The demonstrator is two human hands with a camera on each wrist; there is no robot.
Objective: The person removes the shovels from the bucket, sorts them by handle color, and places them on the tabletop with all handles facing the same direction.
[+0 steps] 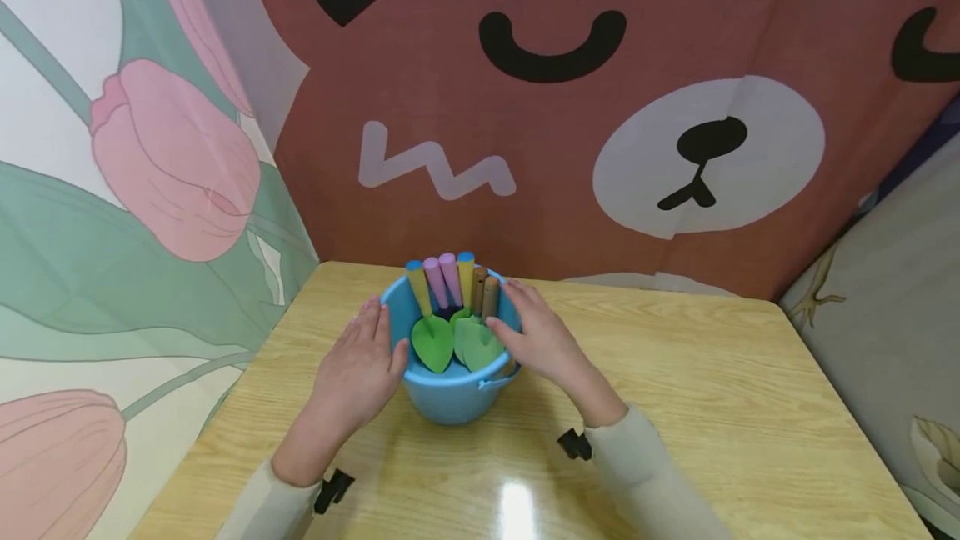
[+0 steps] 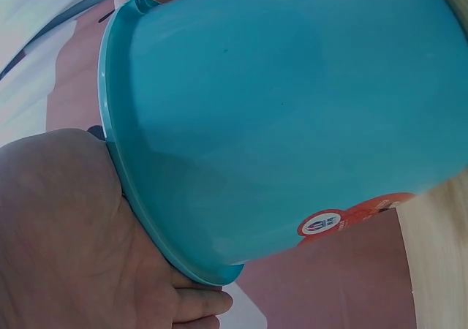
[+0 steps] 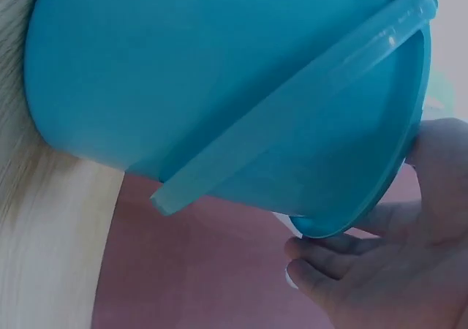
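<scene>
A light blue bucket (image 1: 450, 401) stands upright on the table, holding several small garden trowels, handles up. Two green blades (image 1: 432, 344) lean toward the near side, under yellow, pink and brown handles (image 1: 491, 297). My left hand (image 1: 356, 369) lies along the bucket's left rim, fingers straight; its palm (image 2: 66, 227) is right at the rim in the left wrist view. On the right side, my right hand (image 1: 543, 336) rests at the rim with relaxed fingers (image 3: 322, 259) outside it. Its thumb reaches over the rim toward the brown handles.
The bucket's handle (image 3: 292, 102) hangs down its right side. The wooden table (image 1: 675, 407) runs back to a wall cloth (image 1: 555, 215) with a bear print, close behind the bucket. A floral cloth (image 1: 172, 165) hangs on the left.
</scene>
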